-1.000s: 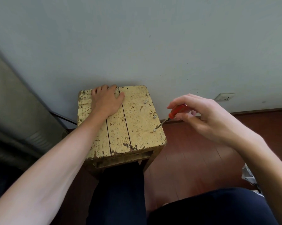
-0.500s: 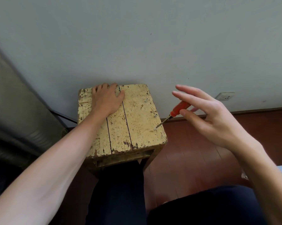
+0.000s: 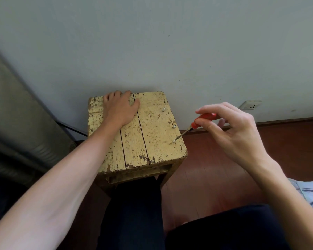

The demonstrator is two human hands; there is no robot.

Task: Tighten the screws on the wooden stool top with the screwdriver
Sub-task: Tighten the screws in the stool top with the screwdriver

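Centre frame: our left hand [image 3: 120,109] flat on the stool [image 3: 157,123] | right hand [image 3: 231,130] pinches the screwdriver [image 3: 197,126], shaft slanting down-left from the grip onto the nearest screw [image 3: 175,140], right edge.

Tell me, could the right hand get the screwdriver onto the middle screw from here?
Probably yes. The right hand holds the screwdriver on the near screw; the middle screw stands just beyond it, uncovered. The left hand rests well aside.
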